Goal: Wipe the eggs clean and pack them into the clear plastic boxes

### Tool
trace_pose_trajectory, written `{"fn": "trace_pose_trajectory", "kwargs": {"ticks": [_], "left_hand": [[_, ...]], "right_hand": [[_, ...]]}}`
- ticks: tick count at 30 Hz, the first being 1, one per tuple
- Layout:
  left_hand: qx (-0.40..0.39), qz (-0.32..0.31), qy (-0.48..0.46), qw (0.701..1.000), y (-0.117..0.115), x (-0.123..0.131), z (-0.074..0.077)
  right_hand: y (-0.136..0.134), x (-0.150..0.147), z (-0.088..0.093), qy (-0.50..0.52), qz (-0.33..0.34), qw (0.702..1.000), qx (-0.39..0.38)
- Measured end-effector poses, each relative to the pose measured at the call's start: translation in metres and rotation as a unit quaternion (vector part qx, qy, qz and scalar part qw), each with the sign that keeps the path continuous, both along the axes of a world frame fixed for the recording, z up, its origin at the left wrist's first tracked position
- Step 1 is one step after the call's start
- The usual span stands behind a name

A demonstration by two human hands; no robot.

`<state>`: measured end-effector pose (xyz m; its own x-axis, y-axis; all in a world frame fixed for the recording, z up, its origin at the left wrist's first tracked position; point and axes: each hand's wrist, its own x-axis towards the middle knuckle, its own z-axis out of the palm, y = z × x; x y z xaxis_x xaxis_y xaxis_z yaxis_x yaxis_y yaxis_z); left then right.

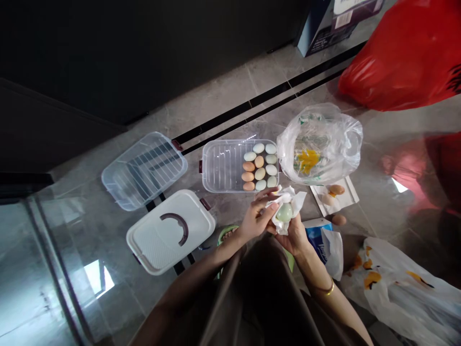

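Observation:
A pale green egg (284,212) rests in a crumpled white tissue (297,201) between my two hands, in front of my knees. My right hand (296,236) cups the egg and tissue from below and the right. From the left, my left hand (256,217) is closed on the tissue, thumb and fingers against it beside the egg. Just beyond my hands is a clear plastic box (225,166). Rows of brown, cream and pale blue-green eggs (260,173) fill its right end; the left part shows its bare ribbed bottom.
A second clear box (144,168) and a white lid (151,240) with a dark handle lie left. Right are a clear plastic bag (324,144), a cracked egg (336,190) on a white sheet (351,192), a loose brown egg (339,220), a tissue pack (319,235) and a red bag (399,57).

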<state>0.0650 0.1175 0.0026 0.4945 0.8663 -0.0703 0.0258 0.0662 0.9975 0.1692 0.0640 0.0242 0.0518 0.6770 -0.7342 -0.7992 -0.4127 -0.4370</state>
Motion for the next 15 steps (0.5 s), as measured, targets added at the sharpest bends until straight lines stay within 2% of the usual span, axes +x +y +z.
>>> {"fn": "trace_pose_trajectory", "kwargs": {"ticks": [3, 9, 12, 15], "left_hand": [[-0.003, -0.003, 0.002, 1.0, 0.0003, 0.0033, 0.0049], [0.069, 0.075, 0.048, 0.994, 0.0026, 0.0055, 0.0056], [0.083, 0.118, 0.059, 0.988, 0.0054, 0.0039, 0.0075], [0.05, 0.164, 0.068, 0.983, 0.0065, 0.0034, 0.0097]], "right_hand": [[0.0032, 0.0015, 0.0058, -0.028, 0.013, 0.999, -0.012], [0.002, 0.0059, 0.0071, -0.001, 0.096, 0.995, 0.004], [0.002, 0.0046, 0.0058, -0.004, 0.082, 0.997, 0.003], [0.0042, 0.0005, 0.0048, -0.025, 0.054, 0.998, 0.003]]}}
